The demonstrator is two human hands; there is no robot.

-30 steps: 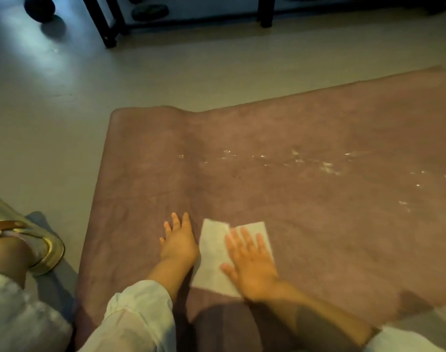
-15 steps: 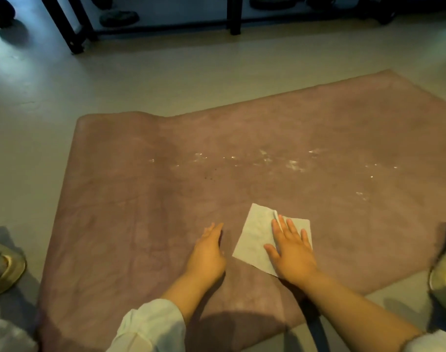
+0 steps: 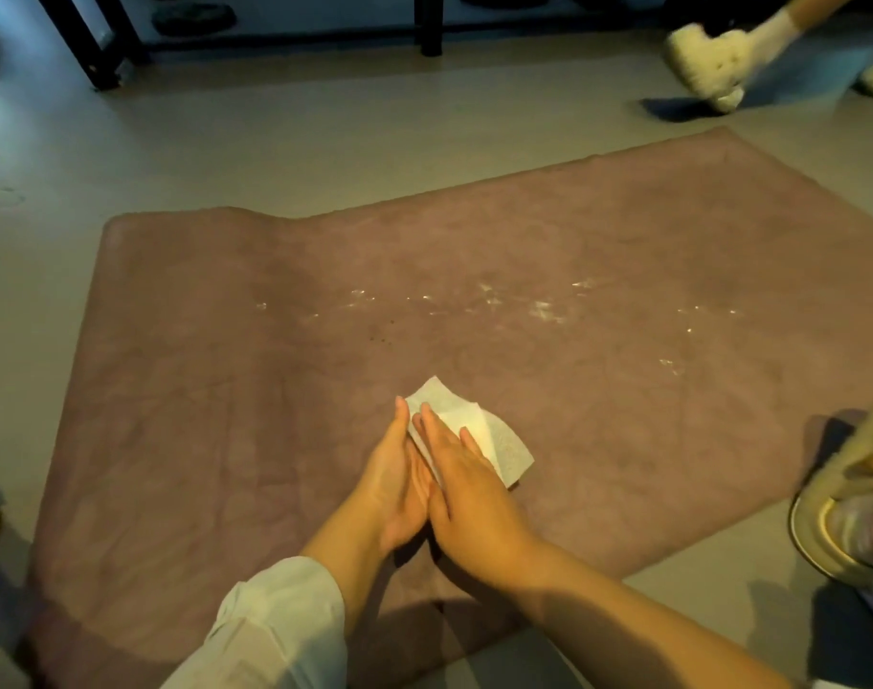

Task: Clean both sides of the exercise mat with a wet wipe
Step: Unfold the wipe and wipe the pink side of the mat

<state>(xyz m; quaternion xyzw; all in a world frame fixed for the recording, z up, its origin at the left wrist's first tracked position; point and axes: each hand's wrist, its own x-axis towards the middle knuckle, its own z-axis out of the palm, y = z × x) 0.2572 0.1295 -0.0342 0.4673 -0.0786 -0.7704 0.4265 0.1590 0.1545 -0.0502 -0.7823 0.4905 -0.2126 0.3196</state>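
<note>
Wet wipe (image 3: 479, 432) partly lifted off the exercise mat (image 3: 275, 390), sandwiched between both hands. Right hand (image 3: 467, 494) flat on top, fingers straight; left hand (image 3: 399, 482) edge-on beside it, fingers straight. White residue (image 3: 539, 310) lies beyond the fingertips, up-right (right hand nearer).

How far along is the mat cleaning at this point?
Early. The wet wipe is out and sits between the left hand and right hand. White specks still dot the mat, so this side is unfinished; nothing shows the underside cleaned.
</note>
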